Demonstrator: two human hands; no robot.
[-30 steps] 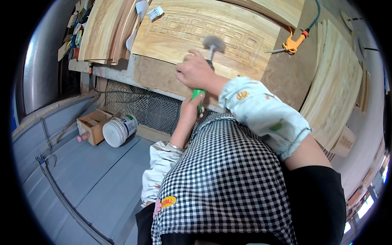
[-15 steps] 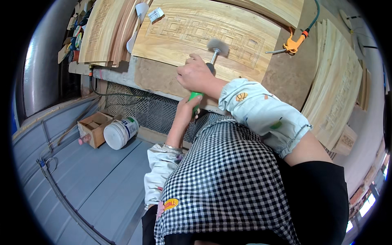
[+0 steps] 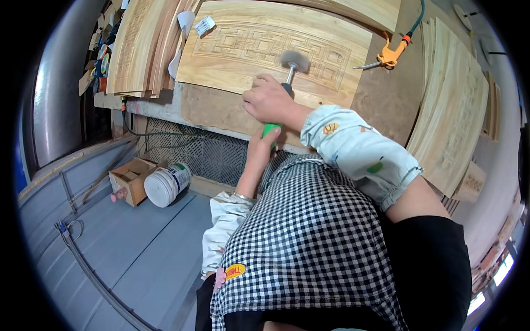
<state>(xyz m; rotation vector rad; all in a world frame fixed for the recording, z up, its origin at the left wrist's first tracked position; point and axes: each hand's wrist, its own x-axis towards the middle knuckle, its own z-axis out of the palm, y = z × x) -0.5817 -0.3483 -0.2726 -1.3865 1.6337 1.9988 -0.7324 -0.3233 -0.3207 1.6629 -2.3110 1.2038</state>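
Both my hands are closed round a green-and-black straight grinder (image 3: 272,129) with a metal shaft. My right hand (image 3: 267,100) grips its dark front part, and my left hand (image 3: 260,149) wraps the green rear body below. At the shaft's tip a pale round brush-like head (image 3: 295,59), smeared as if spinning, meets the carved band of a light wooden panel (image 3: 221,67). The carving is a raised geometric lattice. The panel lies flat on the brown-topped workbench (image 3: 212,110). My fingers hide most of the grinder's body.
An orange air blow gun (image 3: 391,54) on a green hose lies right of the panel. Carved boards (image 3: 450,105) are stacked at the right, more boards (image 3: 138,49) at the left. A small label (image 3: 205,26) rests on the panel. A white bucket (image 3: 167,185) and wooden box (image 3: 130,179) stand lower left.
The whole view has shifted slightly. The grinder's head stays near the same carved area, a little further right along the panel. Both hands keep their grip.
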